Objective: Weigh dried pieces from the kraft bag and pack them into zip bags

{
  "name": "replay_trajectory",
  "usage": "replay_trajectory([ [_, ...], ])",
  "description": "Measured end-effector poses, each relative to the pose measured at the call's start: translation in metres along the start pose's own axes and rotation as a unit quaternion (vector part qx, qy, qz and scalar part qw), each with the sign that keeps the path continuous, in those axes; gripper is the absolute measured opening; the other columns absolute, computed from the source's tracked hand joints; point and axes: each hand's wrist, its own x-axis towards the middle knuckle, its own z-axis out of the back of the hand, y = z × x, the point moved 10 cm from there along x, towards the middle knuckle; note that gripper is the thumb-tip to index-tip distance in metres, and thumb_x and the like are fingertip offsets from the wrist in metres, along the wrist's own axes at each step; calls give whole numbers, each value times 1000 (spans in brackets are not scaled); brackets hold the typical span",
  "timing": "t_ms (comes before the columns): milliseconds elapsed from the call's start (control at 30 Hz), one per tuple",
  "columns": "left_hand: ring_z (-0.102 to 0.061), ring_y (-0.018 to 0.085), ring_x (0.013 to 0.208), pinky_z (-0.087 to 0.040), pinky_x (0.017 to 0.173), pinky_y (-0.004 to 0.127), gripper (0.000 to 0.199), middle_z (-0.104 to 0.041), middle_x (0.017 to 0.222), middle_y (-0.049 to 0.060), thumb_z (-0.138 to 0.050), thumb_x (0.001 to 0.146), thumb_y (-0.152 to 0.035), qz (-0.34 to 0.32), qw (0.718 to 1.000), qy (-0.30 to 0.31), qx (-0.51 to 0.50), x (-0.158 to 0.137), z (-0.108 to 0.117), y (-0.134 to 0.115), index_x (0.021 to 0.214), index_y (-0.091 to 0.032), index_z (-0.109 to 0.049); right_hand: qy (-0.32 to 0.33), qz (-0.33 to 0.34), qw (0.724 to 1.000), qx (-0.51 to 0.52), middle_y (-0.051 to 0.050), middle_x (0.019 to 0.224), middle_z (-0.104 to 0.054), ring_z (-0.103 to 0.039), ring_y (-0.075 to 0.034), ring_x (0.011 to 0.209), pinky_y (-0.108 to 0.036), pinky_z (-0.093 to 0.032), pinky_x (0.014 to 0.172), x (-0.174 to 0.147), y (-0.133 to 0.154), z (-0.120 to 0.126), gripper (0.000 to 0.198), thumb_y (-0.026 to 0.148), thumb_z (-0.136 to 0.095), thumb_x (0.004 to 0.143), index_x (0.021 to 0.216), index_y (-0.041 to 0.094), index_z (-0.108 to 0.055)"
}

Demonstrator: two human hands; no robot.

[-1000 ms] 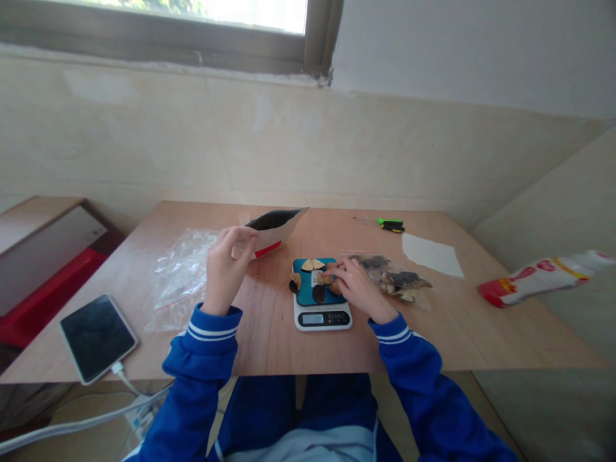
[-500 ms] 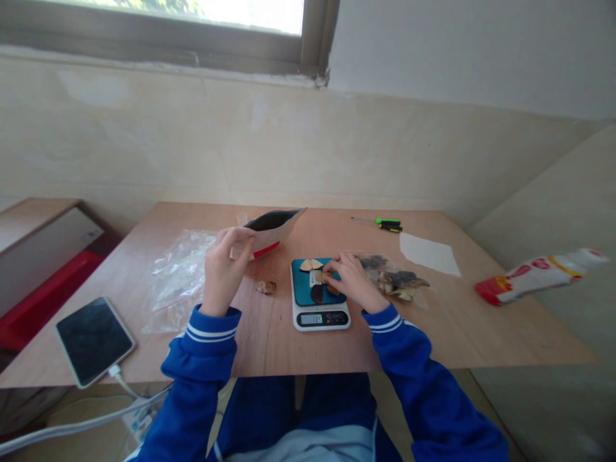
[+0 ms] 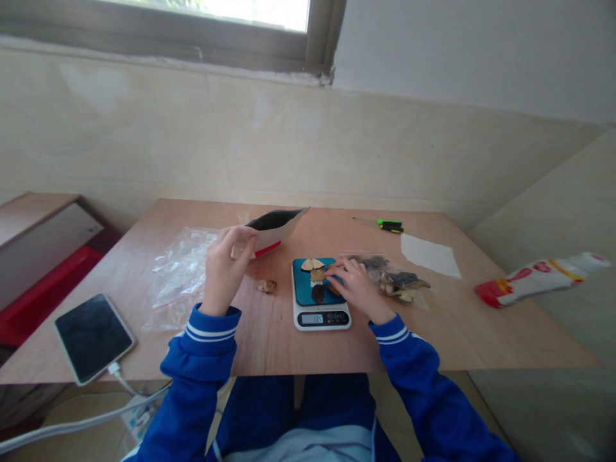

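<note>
dried pieces on the scale, two hands at work!
the left hand (image 3: 224,263) has the open pouch (image 3: 278,236) gripped, left of the scale (image 3: 302,289); the right hand (image 3: 357,282) leans over the scale, fingertips beside a brown piece (image 3: 317,274), and whether they pinch anything, no telling. a pale piece (image 3: 312,264) and a dark piece (image 3: 318,294) lie there too. looks like handling pieces on the scale is the step; the next move seems to want light, precise fingers.

Open pouch (image 3: 276,236) tilted, flat blue-topped scale (image 3: 302,287) bearing pale, brown and dark pieces (image 3: 317,275)
</note>
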Motion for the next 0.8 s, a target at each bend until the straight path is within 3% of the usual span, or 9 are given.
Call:
replay_trajectory([
  [200, -63, 18, 94, -48, 86, 35, 11, -67, 98, 3, -54, 90, -22, -1, 1000, -2, 3, 0, 0, 1, 93, -23, -64, -6, -22, 1000, -18, -10, 105, -61, -52, -27, 103, -38, -37, 84, 8, -1, 0, 20, 33, -54, 94, 100, 21, -69],
  [400, -64, 19, 95, -49, 87, 36, 11, -67, 98, 3, -53, 91, -26, 2, 1000, 3, 1, -1, -1, 2, 94, -24, -64, 49, 73, 996, -34, -10, 108, -58, -52, -25, 102, -37, -37, 87, 25, 25, -10, 28, 28, -57, 93, 120, 30, -65],
  [567, -63, 18, 94, -49, 87, 36, 11, -67, 98, 3, -53, 91, -25, -5, 1000, -1, 6, 0, 0, 0, 93, -24, -63, 79, 99, 991, -38, -10, 105, -59, -51, -25, 102, -38, -36, 86, 29, 31, -7, 16, 23, -60, 90, 102, 24, -70],
  [800, -63, 18, 94, -49, 86, 35, 11, -67, 98, 3, -53, 91, -25, -2, 1000, 0, 0, 0, -1, 0, 94, -24, -64, 57, 53, 997, -1, -7, 99, -60, -52, -24, 99, -35, -34, 83, 33, 26, 5, 5, 23, -63, 89, 90, 21, -67],
])
